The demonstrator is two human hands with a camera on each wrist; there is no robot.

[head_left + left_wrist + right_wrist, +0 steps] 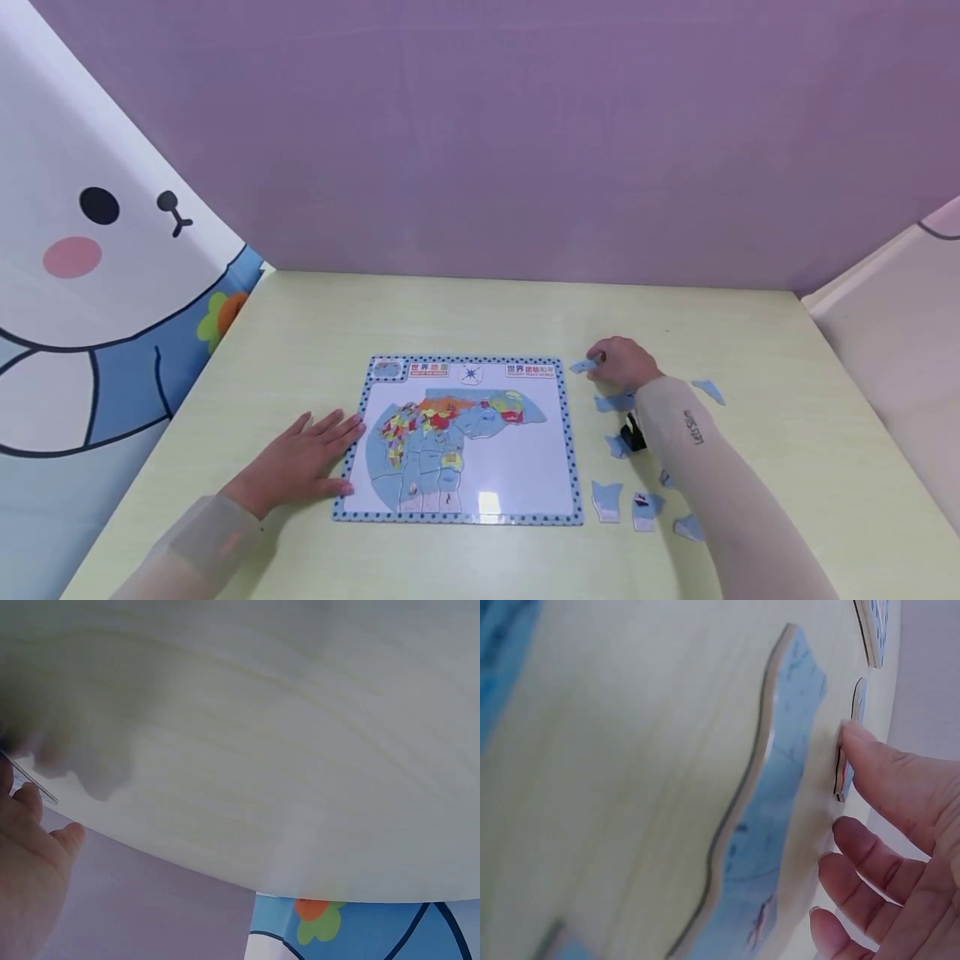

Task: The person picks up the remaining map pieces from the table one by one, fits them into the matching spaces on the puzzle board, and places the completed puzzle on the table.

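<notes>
A world map puzzle board [517, 467] with a dotted blue border lies on the table, its left part and top filled with map pieces. My left hand [311, 458] rests flat with spread fingers at the board's left edge, the thumb on the border. Beyond the board's upper right corner, my right hand [624, 364] pinches a small blue puzzle piece [583, 366] between thumb and fingers. In the right wrist view the thumb lies against that puzzle piece [847, 776], while the index finger is mostly hidden. A long wavy blue piece [761, 817] lies nearer the camera.
Several loose pieces lie right of the board, among them a blue and white one [607, 502], one near the front [688, 527] and one farther right [708, 391]. My right forearm covers part of this area. A purple backdrop [525, 150] rises behind the table.
</notes>
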